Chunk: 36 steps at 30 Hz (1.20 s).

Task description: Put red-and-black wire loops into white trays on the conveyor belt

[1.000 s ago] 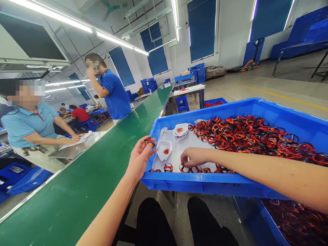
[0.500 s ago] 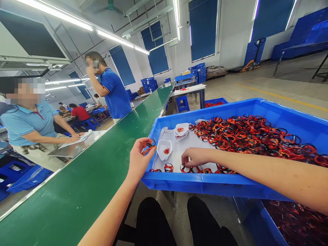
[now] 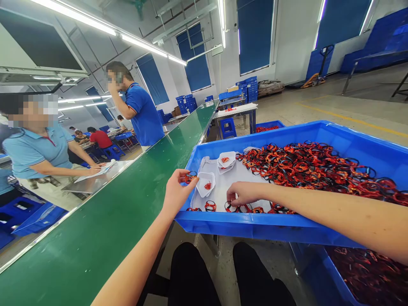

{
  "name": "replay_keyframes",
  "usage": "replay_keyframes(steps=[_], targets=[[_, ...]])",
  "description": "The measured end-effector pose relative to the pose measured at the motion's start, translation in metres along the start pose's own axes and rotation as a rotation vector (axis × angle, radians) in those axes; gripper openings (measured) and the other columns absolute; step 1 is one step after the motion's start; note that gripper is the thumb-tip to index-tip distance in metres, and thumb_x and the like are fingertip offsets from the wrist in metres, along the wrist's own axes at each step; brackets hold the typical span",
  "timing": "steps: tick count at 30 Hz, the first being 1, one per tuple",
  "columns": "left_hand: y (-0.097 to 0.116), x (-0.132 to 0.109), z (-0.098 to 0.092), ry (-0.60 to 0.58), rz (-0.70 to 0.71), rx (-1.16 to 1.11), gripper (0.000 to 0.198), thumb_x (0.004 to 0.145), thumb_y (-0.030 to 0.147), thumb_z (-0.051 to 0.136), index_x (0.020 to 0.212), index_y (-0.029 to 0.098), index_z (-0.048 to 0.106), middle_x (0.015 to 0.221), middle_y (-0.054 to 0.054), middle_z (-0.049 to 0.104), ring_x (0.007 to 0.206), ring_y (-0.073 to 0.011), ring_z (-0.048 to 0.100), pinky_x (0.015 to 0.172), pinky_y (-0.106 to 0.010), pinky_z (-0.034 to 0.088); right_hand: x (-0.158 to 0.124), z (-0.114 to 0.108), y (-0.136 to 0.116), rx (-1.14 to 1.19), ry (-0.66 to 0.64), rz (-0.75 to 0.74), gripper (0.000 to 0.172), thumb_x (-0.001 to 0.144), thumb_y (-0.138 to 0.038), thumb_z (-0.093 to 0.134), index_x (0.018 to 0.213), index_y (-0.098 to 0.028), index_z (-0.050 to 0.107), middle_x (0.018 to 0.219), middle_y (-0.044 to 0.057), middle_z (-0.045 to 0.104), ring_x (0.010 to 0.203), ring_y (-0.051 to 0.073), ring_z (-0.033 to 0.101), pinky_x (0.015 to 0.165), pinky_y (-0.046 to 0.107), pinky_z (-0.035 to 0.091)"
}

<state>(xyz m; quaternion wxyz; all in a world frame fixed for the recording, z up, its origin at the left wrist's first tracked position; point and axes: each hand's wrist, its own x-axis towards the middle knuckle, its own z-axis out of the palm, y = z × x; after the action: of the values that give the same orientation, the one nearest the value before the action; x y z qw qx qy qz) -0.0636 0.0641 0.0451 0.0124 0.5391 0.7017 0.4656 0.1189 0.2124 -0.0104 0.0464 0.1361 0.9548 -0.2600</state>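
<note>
A red-and-black ring (image 3: 191, 174), apparently a wire coil, is pinched between the thumb and fingers of my left hand (image 3: 178, 187), above the tray's left edge. My right hand (image 3: 241, 194) reaches into the blue tray (image 3: 216, 221) with fingers curled down on another red-and-black ring (image 3: 228, 207) by the near wall. Its fingertips are partly hidden. Just right of my left hand sits a small white dish (image 3: 204, 180) with red bits in it. Behind it are stacked white dishes (image 3: 227, 158). A large heap of similar rings (image 3: 306, 170) fills the tray's right side.
A green conveyor belt (image 3: 121, 212) runs along the left. Across it, a person in light blue (image 3: 41, 148) has hands on papers, and a person in dark blue (image 3: 142, 112) stands. Another blue bin (image 3: 338, 276) of rings sits below right.
My left hand and its ring have moved slightly right and up, closer to the white dish. My right hand stays at the same ring. The view has shifted a little.
</note>
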Motion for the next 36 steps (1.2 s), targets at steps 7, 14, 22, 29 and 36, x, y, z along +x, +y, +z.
replay_keyframes(steps=[7, 14, 22, 29, 36], targets=[[-0.008, 0.048, 0.023, -0.217, 0.072, 0.572, 0.037, 0.072, 0.047, 0.063, 0.095, 0.019, 0.065, 0.101, -0.010, 0.064, 0.088, -0.0247, 0.060, 0.075, -0.033, 0.045, -0.001, -0.001, 0.000, 0.027, -0.040, 0.004, 0.029, 0.071, -0.027, 0.059, 0.095, -0.017, 0.070, 0.089, 0.004, 0.071, 0.071, 0.015, 0.062, 0.061, 0.023, 0.042], [-0.020, 0.076, 0.046, -0.405, 0.029, 0.853, 0.021, 0.080, 0.025, 0.059, 0.098, 0.017, 0.064, 0.106, -0.014, 0.063, 0.101, -0.0277, 0.059, 0.085, -0.038, 0.045, -0.003, -0.004, -0.003, 0.015, -0.051, 0.022, 0.027, 0.070, -0.024, 0.059, 0.094, -0.017, 0.071, 0.088, 0.003, 0.071, 0.071, 0.015, 0.062, 0.060, 0.022, 0.040], [-0.037, 0.092, 0.072, -0.583, -0.110, 1.020, 0.023, 0.084, 0.031, 0.059, 0.099, 0.014, 0.061, 0.105, -0.008, 0.063, 0.099, -0.0201, 0.059, 0.087, -0.042, 0.048, -0.005, -0.011, -0.005, -0.031, -0.012, 0.037, 0.024, 0.073, -0.025, 0.060, 0.092, -0.018, 0.072, 0.090, 0.004, 0.071, 0.076, 0.016, 0.061, 0.064, 0.023, 0.040], [-0.027, 0.100, 0.066, -0.668, -0.228, 0.921, 0.020, 0.084, 0.030, 0.059, 0.083, 0.011, 0.062, 0.079, -0.003, 0.066, 0.071, -0.0131, 0.062, 0.070, -0.031, 0.053, -0.006, -0.016, -0.004, -0.058, 0.037, 0.066, 0.024, 0.074, -0.026, 0.060, 0.093, -0.017, 0.071, 0.093, 0.005, 0.070, 0.079, 0.018, 0.061, 0.063, 0.024, 0.039], [-0.011, 0.109, 0.041, -0.644, -0.276, 0.630, 0.009, 0.072, 0.017, 0.063, 0.078, 0.010, 0.066, 0.056, -0.001, 0.061, 0.049, -0.0110, 0.057, 0.050, -0.022, 0.047, -0.006, -0.018, -0.001, -0.065, 0.046, 0.059, 0.022, 0.075, -0.025, 0.058, 0.092, -0.018, 0.071, 0.093, 0.004, 0.071, 0.079, 0.018, 0.062, 0.066, 0.024, 0.040]])
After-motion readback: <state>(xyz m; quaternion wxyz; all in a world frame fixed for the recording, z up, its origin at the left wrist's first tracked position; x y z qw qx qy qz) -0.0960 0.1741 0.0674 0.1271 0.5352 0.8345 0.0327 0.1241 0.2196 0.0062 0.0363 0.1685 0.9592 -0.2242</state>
